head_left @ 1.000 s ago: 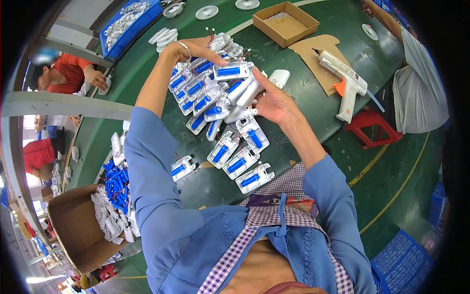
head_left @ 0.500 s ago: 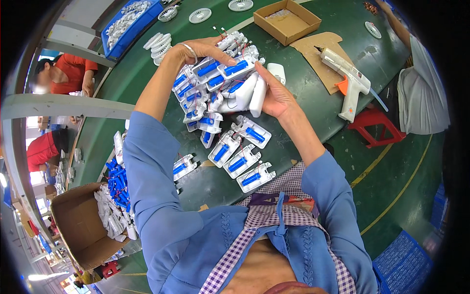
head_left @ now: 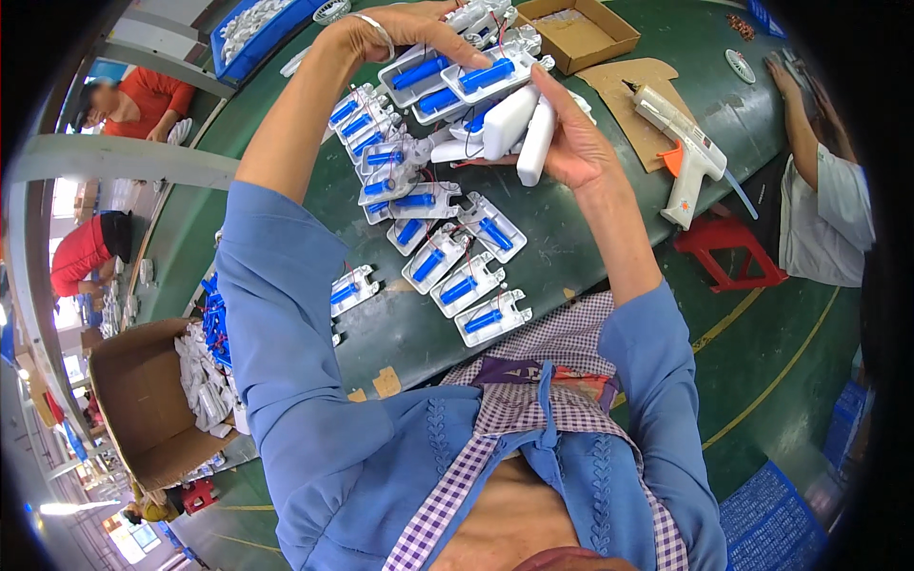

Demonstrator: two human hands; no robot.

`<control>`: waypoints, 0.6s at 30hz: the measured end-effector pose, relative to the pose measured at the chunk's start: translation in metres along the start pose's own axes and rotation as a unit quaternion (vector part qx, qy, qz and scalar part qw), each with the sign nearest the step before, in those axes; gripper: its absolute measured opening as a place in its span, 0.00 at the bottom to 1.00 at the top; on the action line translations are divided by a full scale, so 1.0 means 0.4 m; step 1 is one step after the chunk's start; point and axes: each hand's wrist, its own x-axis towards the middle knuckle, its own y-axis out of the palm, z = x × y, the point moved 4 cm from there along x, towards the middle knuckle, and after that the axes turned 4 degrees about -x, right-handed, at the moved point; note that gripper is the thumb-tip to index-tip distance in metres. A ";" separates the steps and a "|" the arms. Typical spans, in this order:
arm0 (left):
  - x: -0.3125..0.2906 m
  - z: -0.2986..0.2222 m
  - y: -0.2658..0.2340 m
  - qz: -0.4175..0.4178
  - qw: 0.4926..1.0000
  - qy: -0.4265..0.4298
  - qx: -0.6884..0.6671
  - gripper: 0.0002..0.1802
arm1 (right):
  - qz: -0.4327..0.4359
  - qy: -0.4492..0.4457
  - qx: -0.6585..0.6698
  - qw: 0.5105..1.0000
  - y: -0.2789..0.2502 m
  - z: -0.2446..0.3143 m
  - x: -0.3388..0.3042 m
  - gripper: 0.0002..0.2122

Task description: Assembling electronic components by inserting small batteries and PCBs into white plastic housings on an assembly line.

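Between my two hands is a bundle of white plastic housings (head_left: 512, 122), several carrying blue cylindrical batteries and thin red wires. My left hand (head_left: 411, 30) reaches over its far left side, thumb pressed on top and the other fingers mostly hidden. At the right, my right hand (head_left: 578, 145) grips the bundle's edge, its thumb against the housing shells. Below the bundle, more battery-fitted housings (head_left: 383, 157) lie in an overlapping heap on the green table. Nearer to me, several single housings (head_left: 495, 317) lie face up in a loose row.
A hot glue gun (head_left: 681, 143) lies on flat cardboard (head_left: 609, 90) at the right, beside an open cardboard box (head_left: 624, 36). At left are a carton of white parts (head_left: 143, 409) and loose blue batteries (head_left: 215, 324). A red stool (head_left: 725, 252) and co-workers (head_left: 152, 100) are nearby.
Both hands have lifted the bundle of housings off the heap and moved it away from me, slightly right. The heap beneath is now more exposed. At right, a co-worker's arm has come down to the table.
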 end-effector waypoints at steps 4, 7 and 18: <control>-0.048 -0.037 0.054 -0.020 0.998 -0.046 -0.037 0.48 | 0.009 -0.025 0.025 0.999 0.007 -0.016 -0.027 0.17; -0.089 -0.041 0.058 -0.045 0.997 -0.058 0.001 0.43 | 0.031 -0.036 -0.016 0.999 0.050 -0.031 -0.075 0.19; -0.193 -0.238 0.305 -0.086 0.995 0.006 0.049 0.46 | -0.006 -0.121 -0.049 0.991 0.090 0.019 -0.382 0.19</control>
